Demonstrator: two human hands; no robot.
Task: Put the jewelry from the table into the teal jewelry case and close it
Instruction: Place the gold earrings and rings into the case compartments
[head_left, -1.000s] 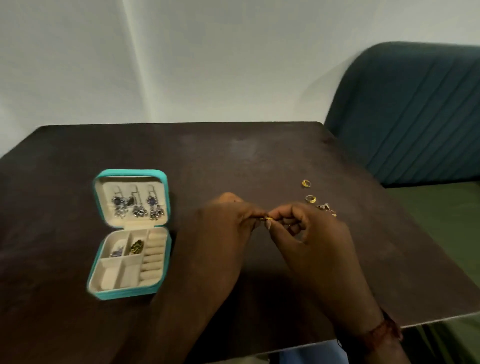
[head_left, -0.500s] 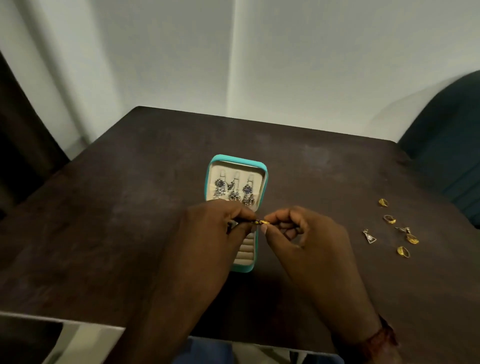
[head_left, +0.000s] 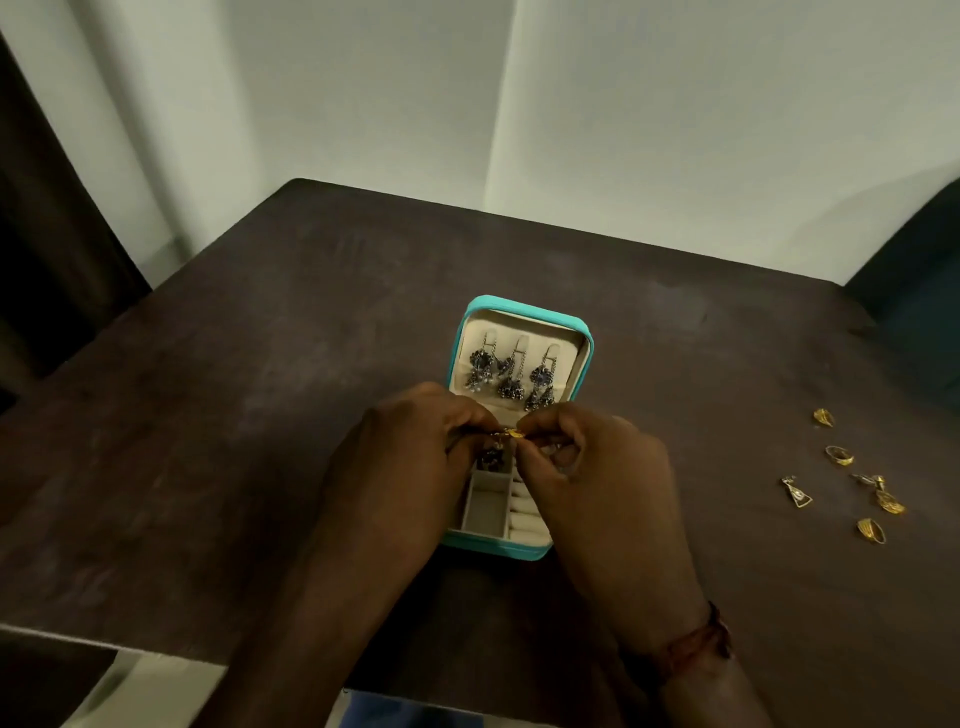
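Both the left hand (head_left: 415, 457) and the right hand (head_left: 587, 467) pinch one tiny gold earring (head_left: 511, 434) just above the open teal case (head_left: 582, 364). It looks light and slippery, so hold its edges.

No words, labels, brands or numbers could be read; the open teal jewelry case (head_left: 525, 307) and dark wooden table (head_left: 260, 415) seemingly carried none.

Shows left hand (head_left: 410, 462) and right hand (head_left: 597, 478) pinching a gold piece (head_left: 511, 434) over the open teal jewelry case (head_left: 524, 310). Shows dark earrings (head_left: 511, 382) in its lid, loose gold jewelry (head_left: 839, 455) apart on the table (head_left: 260, 415).
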